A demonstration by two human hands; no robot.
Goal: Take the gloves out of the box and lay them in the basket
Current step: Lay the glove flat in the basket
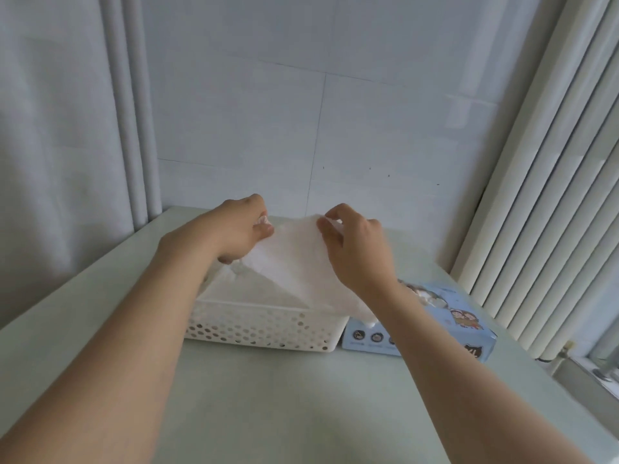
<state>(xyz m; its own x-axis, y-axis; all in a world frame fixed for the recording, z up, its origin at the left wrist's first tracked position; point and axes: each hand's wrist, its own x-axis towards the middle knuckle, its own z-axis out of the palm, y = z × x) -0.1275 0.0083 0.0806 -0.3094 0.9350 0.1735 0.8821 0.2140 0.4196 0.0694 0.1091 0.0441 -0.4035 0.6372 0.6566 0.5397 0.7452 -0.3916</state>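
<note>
Pinched in the fingers (330,236) of the left hand (239,229) and right hand (355,252), the glove (294,262) is thin, milky, half-transparent plastic film, finely textured and softly creased. Below the fingers, the basket (268,326) is smooth white moulded plastic with a dull sheen, its walls pierced with round holes. Lower and right of the fingers, the box (469,333) is printed pale-blue card, slightly glossy. The table (268,396) looks smooth and matt, and the tiled wall (368,128) beyond the fingers looks glazed.

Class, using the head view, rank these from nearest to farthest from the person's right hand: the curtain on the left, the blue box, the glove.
1. Glove: pinched by the right hand, above the basket.
2. Blue box: on the table, just right of that wrist.
3. Curtain: far left, past the table's edge.
</note>
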